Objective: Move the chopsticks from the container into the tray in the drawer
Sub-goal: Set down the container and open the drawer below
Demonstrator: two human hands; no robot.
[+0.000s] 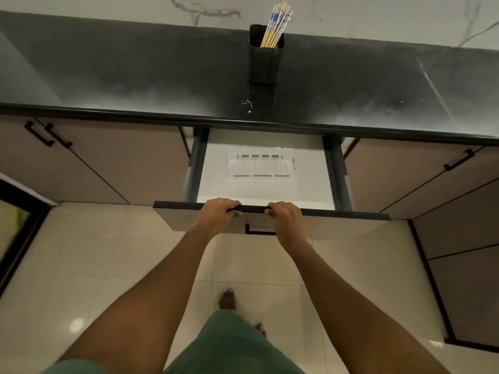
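Fingers: left hand [220, 213] and right hand [286, 215] both curl closed over the open drawer [351, 214] front edge.
Chopsticks [276, 25]: well beyond the hands, upright in the black container [266, 63] on the counter [135, 76].
Tray [260, 167]: clear, inside the drawer, nothing in it.

Chopsticks [276, 25]: pale wood w/ blue-and-white patterned tops, in black container [266, 60] on dark grey countertop [135, 76], well beyond fingers [232, 203]; tray [260, 166] white/translucent just past fingertips, drawer [270, 211] interior white, front beige w/ black top edge.
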